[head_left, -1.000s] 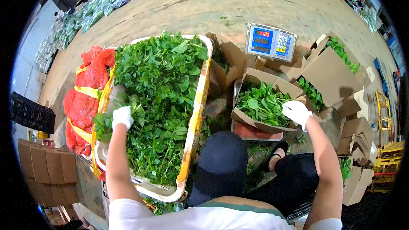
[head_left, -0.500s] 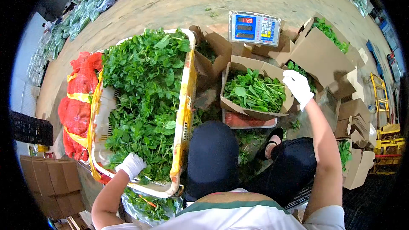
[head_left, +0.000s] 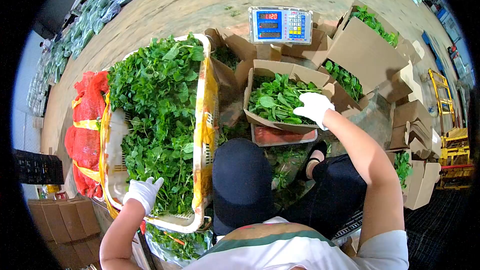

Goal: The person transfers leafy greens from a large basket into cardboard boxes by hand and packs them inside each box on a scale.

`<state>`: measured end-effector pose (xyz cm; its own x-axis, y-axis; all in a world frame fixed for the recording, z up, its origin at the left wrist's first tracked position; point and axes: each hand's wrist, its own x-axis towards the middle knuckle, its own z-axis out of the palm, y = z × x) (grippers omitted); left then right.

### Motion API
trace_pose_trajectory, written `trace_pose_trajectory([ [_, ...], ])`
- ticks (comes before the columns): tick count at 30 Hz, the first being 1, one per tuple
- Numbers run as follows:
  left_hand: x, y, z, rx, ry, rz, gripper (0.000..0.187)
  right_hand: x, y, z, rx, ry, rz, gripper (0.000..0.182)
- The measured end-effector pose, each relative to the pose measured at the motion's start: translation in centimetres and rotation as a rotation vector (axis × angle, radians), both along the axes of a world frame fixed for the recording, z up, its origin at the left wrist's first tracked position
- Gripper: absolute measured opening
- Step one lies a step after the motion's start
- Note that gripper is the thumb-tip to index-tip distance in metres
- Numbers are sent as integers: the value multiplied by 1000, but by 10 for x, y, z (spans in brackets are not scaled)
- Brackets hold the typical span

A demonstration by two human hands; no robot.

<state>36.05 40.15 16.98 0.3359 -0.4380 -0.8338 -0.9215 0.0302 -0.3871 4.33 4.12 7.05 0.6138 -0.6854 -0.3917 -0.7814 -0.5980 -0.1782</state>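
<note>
My left hand (head_left: 142, 193), in a white glove, lies at the near left edge of a large white crate (head_left: 201, 135) full of leafy greens (head_left: 167, 90). Its fingers are apart, with nothing held in them. My right hand (head_left: 315, 109), also gloved, is over the right side of an open cardboard box (head_left: 280, 126) of greens (head_left: 270, 101), its fingers spread above the leaves. Under that box is the red scale platform (head_left: 285, 135). Behind it stands the scale display (head_left: 281, 26), lit with red digits.
Cardboard boxes (head_left: 367, 52) with greens stand at the right. Red mesh sacks (head_left: 90, 135) lean left of the crate. A bag of greens (head_left: 177, 244) lies below it. Yellow metal frames (head_left: 442, 95) are at the far right.
My right hand has moved from the box's right edge inward over the leaves. My left hand has shifted slightly left, its fingers now more spread. The view has shifted a little.
</note>
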Motion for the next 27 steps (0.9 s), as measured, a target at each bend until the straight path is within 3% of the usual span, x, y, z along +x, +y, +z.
trace_pose_trajectory([
  [3,-1,-14,4,-7,29,39,59,10,1,-1,25,67,27,45],
  [5,-11,-39,16,-78,-2,-69,60,12,-2,2,37,-69,28,44],
  [9,-11,-73,6,-482,30,-217,60,17,4,-25,79,-57,256,39],
  [10,-19,-89,13,-508,80,-213,48,19,11,-30,120,-39,195,33],
  [11,-20,-100,10,-515,83,-221,48,27,16,-34,620,-215,-514,34],
  [13,-24,-125,6,-694,219,-272,44,35,19,-16,392,16,-204,40],
  [15,-31,-151,-2,-752,343,-239,37,43,-6,-80,365,106,-107,42],
  [16,-35,-161,-9,-819,427,-214,36,47,-8,-73,333,170,-16,34],
  [19,-47,-194,-36,-929,625,-111,39,50,-9,-70,376,170,-62,36],
  [20,-49,-207,-49,-941,664,-51,44,48,-4,-59,381,154,-145,38],
  [21,-49,-219,-66,-975,860,156,45,43,-5,-70,388,112,-99,35],
  [23,-58,-246,-69,-979,835,317,47,30,0,-42,330,152,89,27],
  [25,-59,-270,-86,-1059,751,248,50,14,-15,-40,880,-294,-573,26],
  [27,-65,-290,-86,-887,729,393,54,-12,-22,18,54,-218,62,21],
])
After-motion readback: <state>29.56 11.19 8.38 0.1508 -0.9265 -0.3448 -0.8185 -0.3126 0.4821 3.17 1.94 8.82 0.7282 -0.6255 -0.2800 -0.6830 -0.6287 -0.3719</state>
